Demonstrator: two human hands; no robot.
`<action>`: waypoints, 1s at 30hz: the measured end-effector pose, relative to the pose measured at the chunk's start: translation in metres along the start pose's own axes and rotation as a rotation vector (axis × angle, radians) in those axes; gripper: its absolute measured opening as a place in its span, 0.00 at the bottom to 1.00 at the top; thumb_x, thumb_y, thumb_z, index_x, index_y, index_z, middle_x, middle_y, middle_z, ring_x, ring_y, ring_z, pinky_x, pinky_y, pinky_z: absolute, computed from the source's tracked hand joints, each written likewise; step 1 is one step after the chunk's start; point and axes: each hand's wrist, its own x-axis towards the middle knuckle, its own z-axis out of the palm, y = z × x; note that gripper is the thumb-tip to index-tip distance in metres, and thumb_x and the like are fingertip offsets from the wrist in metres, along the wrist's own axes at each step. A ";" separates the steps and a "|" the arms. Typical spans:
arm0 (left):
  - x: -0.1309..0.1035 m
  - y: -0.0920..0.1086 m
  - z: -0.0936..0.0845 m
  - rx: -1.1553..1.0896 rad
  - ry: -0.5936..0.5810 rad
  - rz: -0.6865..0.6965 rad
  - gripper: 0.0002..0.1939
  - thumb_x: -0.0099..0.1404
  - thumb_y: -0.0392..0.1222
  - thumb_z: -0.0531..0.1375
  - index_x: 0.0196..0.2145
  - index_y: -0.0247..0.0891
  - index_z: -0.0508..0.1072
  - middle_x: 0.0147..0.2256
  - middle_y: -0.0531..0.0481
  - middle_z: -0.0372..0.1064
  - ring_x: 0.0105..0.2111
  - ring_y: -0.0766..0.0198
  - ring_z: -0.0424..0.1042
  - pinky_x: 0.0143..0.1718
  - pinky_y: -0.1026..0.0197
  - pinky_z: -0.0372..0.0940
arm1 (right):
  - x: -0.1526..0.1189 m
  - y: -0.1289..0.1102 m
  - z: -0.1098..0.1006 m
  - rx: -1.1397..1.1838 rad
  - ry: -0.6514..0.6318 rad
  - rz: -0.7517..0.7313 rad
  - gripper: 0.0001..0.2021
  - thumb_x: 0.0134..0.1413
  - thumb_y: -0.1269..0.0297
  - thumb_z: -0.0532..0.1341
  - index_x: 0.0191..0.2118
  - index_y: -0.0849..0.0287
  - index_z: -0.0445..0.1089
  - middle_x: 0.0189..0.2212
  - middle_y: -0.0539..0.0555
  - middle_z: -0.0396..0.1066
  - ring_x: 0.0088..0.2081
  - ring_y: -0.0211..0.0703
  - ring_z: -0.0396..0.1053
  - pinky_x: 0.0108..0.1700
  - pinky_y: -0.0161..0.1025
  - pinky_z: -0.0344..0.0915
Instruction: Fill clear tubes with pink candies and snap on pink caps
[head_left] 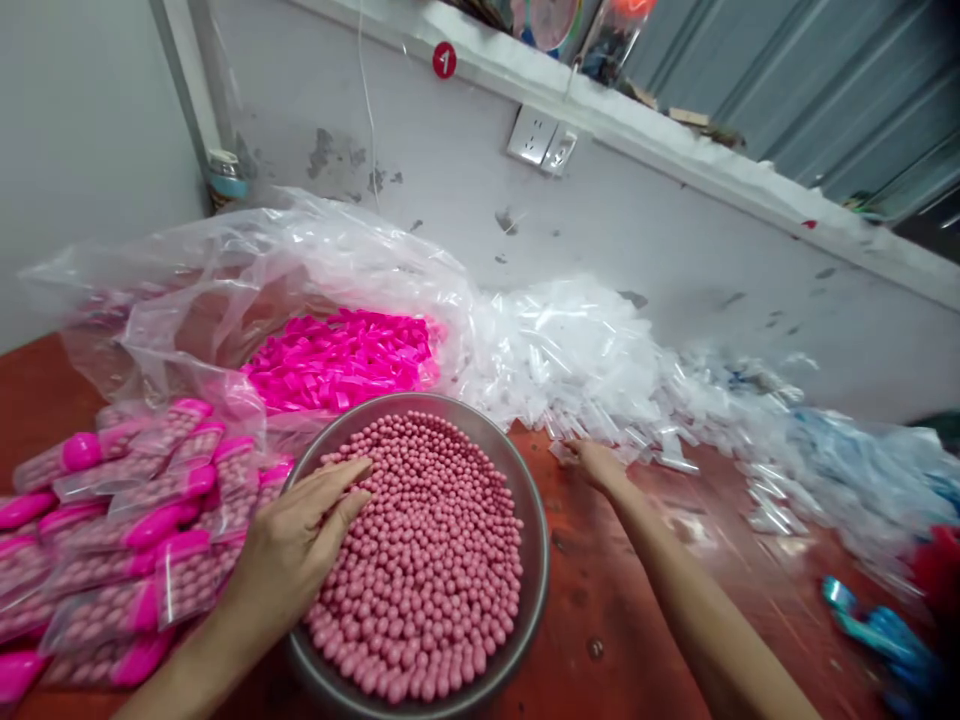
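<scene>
A round metal bowl (537, 590) holds many small pink balls (431, 540). My left hand (304, 535) rests over the bowl's left side, its fingertips at the balls, thumb apart from the fingers and nothing held. At the front edge of a heap of clear plastic containers (570, 345), my right hand (594, 463) has its fingers closed around a small clear plastic container (561, 453), partly hidden and slightly blurred. Left of the bowl lie several filled clear containers (112, 530) with bright pink caps, packed with pink balls.
Behind the bowl, a large clear plastic bag (300, 235) lies open around bright pink plastic caps (345, 360). A shiny blue wrapper (881, 625) lies on the red table (637, 620) at right. The wall (450, 180) with a socket (541, 140) bounds the back.
</scene>
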 end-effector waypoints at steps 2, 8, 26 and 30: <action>-0.001 -0.001 0.001 0.025 -0.010 -0.008 0.16 0.61 0.44 0.55 0.45 0.37 0.70 0.44 0.48 0.71 0.44 0.60 0.70 0.50 0.59 0.62 | 0.000 0.003 0.002 0.023 -0.064 0.018 0.09 0.56 0.61 0.56 0.39 0.61 0.66 0.36 0.52 0.67 0.34 0.38 0.67 0.36 0.39 0.65; 0.003 0.006 -0.002 0.041 0.006 -0.060 0.16 0.61 0.43 0.55 0.44 0.35 0.71 0.43 0.47 0.72 0.41 0.61 0.72 0.48 0.60 0.64 | 0.002 -0.009 -0.011 0.196 -0.073 0.074 0.07 0.40 0.67 0.64 0.23 0.62 0.64 0.20 0.50 0.64 0.27 0.42 0.64 0.28 0.36 0.57; 0.021 0.052 -0.003 -0.280 -0.118 -0.151 0.08 0.59 0.39 0.57 0.35 0.39 0.75 0.29 0.53 0.74 0.29 0.64 0.71 0.34 0.65 0.63 | -0.061 -0.237 -0.079 0.834 -0.086 -0.758 0.20 0.50 0.64 0.61 0.51 0.52 0.63 0.46 0.54 0.67 0.44 0.44 0.65 0.44 0.40 0.63; 0.014 0.035 -0.010 -0.250 -0.126 -0.171 0.09 0.55 0.40 0.61 0.35 0.39 0.76 0.31 0.52 0.75 0.30 0.63 0.72 0.36 0.63 0.64 | -0.043 -0.232 -0.082 0.377 -0.107 -0.985 0.13 0.55 0.70 0.55 0.47 0.56 0.65 0.38 0.55 0.69 0.41 0.42 0.66 0.43 0.38 0.61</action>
